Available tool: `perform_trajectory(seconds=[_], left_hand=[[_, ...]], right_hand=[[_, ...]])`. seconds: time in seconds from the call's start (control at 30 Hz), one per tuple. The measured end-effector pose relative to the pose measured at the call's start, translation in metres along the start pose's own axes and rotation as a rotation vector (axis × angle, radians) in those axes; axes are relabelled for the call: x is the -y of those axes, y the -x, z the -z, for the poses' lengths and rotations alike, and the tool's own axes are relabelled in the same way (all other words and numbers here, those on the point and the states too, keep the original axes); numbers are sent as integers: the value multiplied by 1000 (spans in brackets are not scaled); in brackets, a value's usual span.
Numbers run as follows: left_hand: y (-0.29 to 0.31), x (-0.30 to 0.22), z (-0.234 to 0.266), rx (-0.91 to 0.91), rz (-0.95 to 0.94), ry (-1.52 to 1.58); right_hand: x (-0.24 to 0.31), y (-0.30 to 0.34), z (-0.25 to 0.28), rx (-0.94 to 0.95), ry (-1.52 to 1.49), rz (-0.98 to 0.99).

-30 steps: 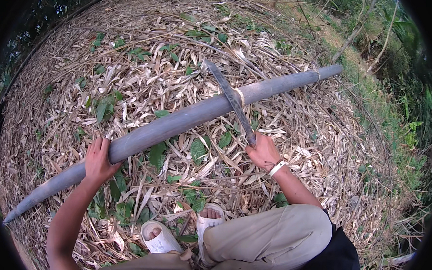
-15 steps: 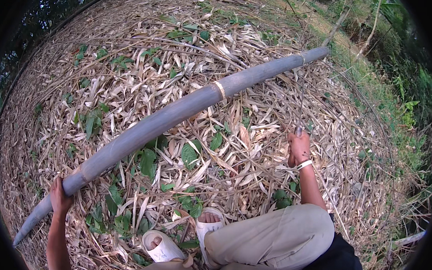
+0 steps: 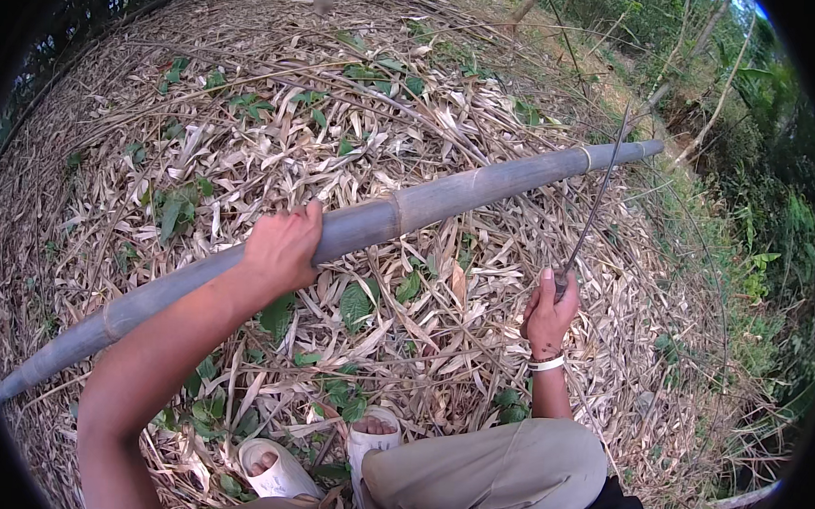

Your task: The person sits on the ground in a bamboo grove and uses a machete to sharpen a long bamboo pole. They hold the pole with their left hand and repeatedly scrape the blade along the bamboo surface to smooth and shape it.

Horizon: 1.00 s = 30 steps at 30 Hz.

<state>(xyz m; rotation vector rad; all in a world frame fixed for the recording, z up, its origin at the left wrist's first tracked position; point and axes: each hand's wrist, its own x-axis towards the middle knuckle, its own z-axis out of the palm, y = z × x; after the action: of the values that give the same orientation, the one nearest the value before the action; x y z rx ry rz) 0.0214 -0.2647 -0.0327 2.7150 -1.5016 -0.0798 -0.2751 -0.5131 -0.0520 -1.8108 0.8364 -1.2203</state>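
Observation:
A long grey bamboo pole slants across the view, from the lower left to the upper right, with pale rings at its joints. My left hand is wrapped over the pole just left of its middle joint, and my forearm hides part of the pole's left stretch. In my right hand, closed round the handle, is a machete with a long, thin dark blade seen nearly edge-on. The blade points up and away and crosses in front of the pole near its far right end. I cannot tell whether it touches.
Dry bamboo leaves cover the ground, with green leafy plants poking through. My feet in pale sandals and my bent knee are close below. Thin branches and green growth line the right side.
My left hand has moved from the pole's lower left part to near its middle. The pole lies at a flatter slant. My right hand has tilted the machete, so its blade now rises past the pole.

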Motion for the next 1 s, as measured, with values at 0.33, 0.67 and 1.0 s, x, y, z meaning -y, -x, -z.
perform_trajectory(seconds=[0.33,0.67,1.0], left_hand=[[37,38,3,-5,13,59],[310,264,-39,61,250,-107],[334,330,-48,339,650,224]], right_hand=[[-10,35,-7,309,571,28],[-32,38,-37,528,561,47],[-7,26,-16,748,904,208]])
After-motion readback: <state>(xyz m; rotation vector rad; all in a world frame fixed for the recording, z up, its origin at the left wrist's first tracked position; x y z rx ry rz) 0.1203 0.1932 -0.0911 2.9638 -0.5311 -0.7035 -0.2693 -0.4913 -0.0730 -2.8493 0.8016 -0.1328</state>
